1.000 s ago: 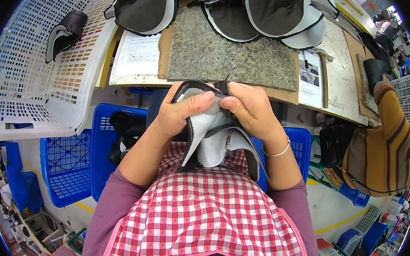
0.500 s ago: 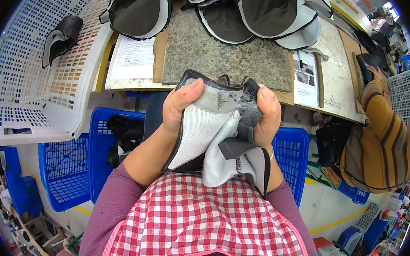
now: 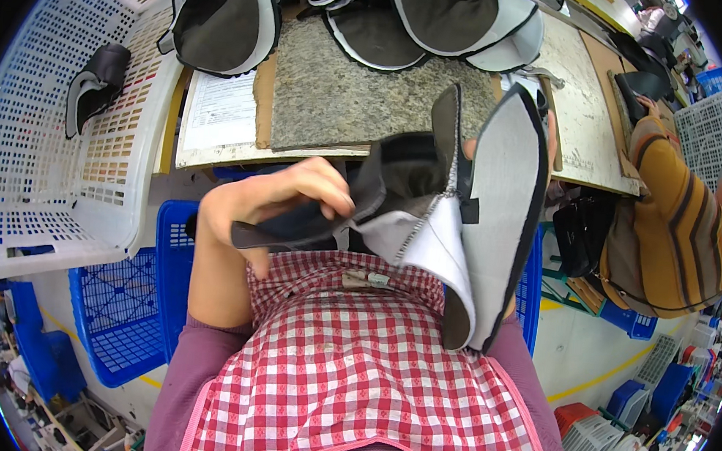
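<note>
The white lattice basket (image 3: 52,159) sits left of the granite slab (image 3: 372,91) on the counter (image 3: 586,116), w/ finished dark pieces (image 3: 225,15) piled just behind the slab, prob. to keep its face free. The shoe upper (image 3: 463,225) is held up in front of the slab, grey lining turned outward, seemingly for checking. Left hand (image 3: 274,202) is clenched on its dark flap; right hand (image 3: 547,130) is mostly hidden behind the piece, fingertips gripping the top edge.

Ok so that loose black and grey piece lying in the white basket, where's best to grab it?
Pinch the black and grey piece at its upper black end, coming from above with the left hand. It lies alone on the white basket floor, folded over, and that end sits raised.
</note>
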A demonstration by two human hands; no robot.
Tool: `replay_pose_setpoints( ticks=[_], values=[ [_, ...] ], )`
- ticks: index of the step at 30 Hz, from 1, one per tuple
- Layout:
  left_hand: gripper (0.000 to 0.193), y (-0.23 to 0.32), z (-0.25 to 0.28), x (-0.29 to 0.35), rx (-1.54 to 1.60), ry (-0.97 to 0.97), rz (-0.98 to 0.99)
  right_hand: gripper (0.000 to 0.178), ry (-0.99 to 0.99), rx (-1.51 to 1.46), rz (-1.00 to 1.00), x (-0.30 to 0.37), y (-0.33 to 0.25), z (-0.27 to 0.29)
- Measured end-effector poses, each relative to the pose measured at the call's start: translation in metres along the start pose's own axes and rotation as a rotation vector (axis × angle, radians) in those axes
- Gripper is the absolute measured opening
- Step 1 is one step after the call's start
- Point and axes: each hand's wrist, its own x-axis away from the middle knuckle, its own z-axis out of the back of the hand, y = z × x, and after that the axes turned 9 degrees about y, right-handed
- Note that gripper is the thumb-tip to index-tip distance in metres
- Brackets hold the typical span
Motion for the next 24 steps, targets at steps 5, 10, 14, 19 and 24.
replay_pose_setpoints(
  ticks=[5, 10, 14, 19, 24],
  values=[
    [0.114, 0.043, -0.009, 0.007, -0.448, 0.075, 0.368, 0.047, -0.262, 0.305, 0.379, -0.034, -0.020, 0.008],
    [0.084, 0.034, -0.038, -0.017, -0.507, 0.595, 0.322, 0.032, -0.301, -0.132, -0.153, -0.029, -0.010, -0.004],
    [0.062, 0.021, -0.043, -0.035, -0.590, 0.424, 0.322, 0.026, -0.604, -0.171, -0.366, -0.019, 0.003, -0.022],
    [0.029, 0.009, -0.041, -0.035, -0.632, 0.410, 0.093, 0.026, -0.248, 0.124, 0.123, -0.016, -0.020, -0.002],
    [0.027, 0.024, -0.022, -0.026, -1.034, 0.654, -0.313, 0.016, -0.486, -0.073, -0.038, -0.027, -0.032, 0.019]
  ],
)
